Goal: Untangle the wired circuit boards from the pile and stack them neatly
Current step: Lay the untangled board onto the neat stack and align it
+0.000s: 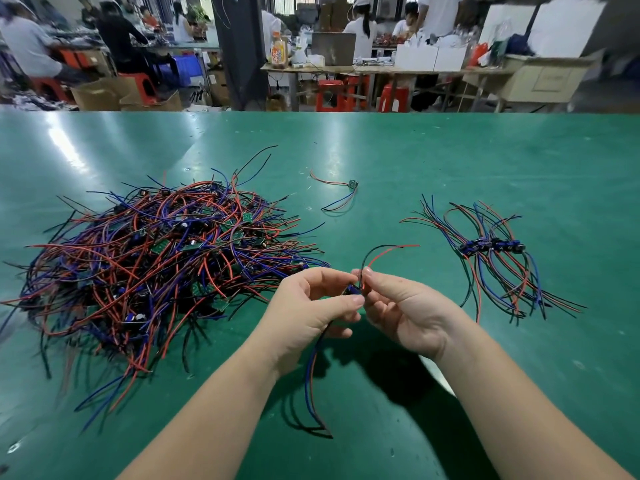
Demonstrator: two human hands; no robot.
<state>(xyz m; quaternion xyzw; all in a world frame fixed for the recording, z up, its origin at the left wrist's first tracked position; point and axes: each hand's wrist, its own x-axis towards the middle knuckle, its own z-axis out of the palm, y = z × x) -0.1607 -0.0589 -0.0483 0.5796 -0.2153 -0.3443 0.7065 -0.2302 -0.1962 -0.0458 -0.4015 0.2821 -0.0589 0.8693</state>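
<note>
A single wired circuit board (354, 290) is held just above the worktop (450, 150), in the gap between the two hands, near the middle of the view. The left hand (310, 308) grips it with curled fingers and the thumb pressed against its near edge. The right hand (403, 306) pinches it from the other side between thumb and forefinger, at the spot where its leads leave the board. A black and a red lead (388, 248) arch up and to the right from that pinch. A second bundle of blue, red and black leads (309, 375) hangs from under the left palm and trails down onto the worktop between the forearms.

To the left lies the pile (162, 261), a broad tangle of red, blue and black wires with small green boards showing here and there among them. Its nearest strands reach almost to the left hand.

To the right, well apart from the hands, sits the stack (491, 245). Several boards lie side by side in a short row, their wires fanning out away from and towards the person.

Farther back, between pile and stack, one lone wired board (352, 184) lies by itself with its leads curled on the green surface.

Beyond the far edge of the worktop other people sit and stand at benches, among red stools (329, 95), cardboard boxes (100, 95), a laptop (333, 48) and an orange bottle (279, 50).
</note>
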